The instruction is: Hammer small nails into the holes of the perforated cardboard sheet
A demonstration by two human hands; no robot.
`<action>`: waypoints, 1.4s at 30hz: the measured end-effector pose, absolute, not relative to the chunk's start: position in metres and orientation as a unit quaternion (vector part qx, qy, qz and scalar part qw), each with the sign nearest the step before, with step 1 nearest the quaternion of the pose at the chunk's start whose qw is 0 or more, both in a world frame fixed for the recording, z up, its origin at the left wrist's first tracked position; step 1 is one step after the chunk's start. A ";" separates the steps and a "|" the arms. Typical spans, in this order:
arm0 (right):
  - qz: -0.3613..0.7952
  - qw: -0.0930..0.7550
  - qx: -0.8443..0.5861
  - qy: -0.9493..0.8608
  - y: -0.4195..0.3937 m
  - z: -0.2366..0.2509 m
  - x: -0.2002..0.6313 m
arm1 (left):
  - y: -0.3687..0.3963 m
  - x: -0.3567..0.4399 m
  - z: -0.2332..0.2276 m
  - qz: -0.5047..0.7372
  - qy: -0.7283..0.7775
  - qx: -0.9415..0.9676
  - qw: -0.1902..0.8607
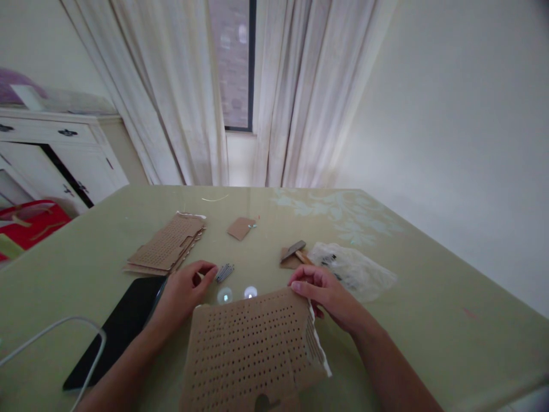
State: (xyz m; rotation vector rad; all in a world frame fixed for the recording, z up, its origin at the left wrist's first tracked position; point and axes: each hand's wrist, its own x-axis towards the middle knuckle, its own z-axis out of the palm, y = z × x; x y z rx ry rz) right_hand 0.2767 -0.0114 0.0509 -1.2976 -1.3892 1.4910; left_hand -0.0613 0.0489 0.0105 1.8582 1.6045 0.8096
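A piece of brown cardboard [249,343] punched with rows of small holes lies in front of me, its near end cut off by the view. Its far right corner is pinched between the thumb and fingers of my right hand [319,289]. My left hand [191,286] is closed, thumb and forefinger together at the left edge of a small pile of grey metal nails [225,272]. Whether a nail is between those fingertips I cannot make out. Beyond my right hand, a hammer [295,249] with a wooden handle rests on a small cardboard piece [290,260].
More perforated cardboard [167,243] is stacked at the left. A black tablet-like device [115,326] and a white cable [96,332] lie by my left arm. A crumpled clear plastic bag [355,269] is at the right, and a small cardboard square [240,228] farther back on the table [429,309].
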 end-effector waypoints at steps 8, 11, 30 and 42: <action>0.460 0.419 -0.557 -0.551 -0.003 0.047 0.279 | 0.054 -0.059 -0.007 0.232 0.599 0.758 0.119; 0.346 0.431 -0.608 -0.570 0.006 0.043 0.286 | 0.054 -0.059 -0.009 0.211 0.604 0.761 0.104; 0.108 0.340 -0.692 -0.627 0.021 0.011 0.298 | 0.054 -0.064 -0.019 0.200 0.582 0.781 0.104; 0.376 0.428 -0.494 -0.657 0.004 0.040 0.283 | 0.041 -0.054 0.032 0.412 0.534 0.676 0.296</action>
